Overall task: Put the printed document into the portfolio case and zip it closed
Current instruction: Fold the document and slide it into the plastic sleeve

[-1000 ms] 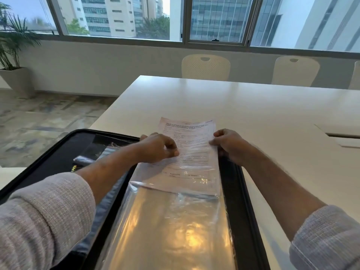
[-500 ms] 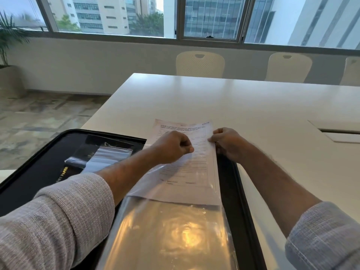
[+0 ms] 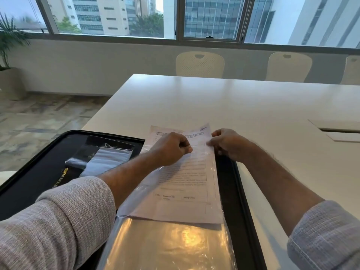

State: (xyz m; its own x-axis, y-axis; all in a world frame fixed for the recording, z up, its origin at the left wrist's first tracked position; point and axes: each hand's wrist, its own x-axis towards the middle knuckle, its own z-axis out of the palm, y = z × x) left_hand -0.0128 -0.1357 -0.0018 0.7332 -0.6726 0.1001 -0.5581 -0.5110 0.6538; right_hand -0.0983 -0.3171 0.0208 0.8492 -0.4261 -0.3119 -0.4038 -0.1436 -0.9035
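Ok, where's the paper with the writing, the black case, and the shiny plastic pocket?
printed document (image 3: 187, 178): head view, middle of the printed page.
portfolio case (image 3: 42, 162): head view, black inside of the open left half.
plastic sleeve (image 3: 171, 246): head view, glossy near part below the page.

White table (image 3: 243, 106) carries open black portfolio case (image 3: 39, 172), lying under both hands and left of them. Printed document (image 3: 185, 172) tip beyond the hands possibly touches tabletop.
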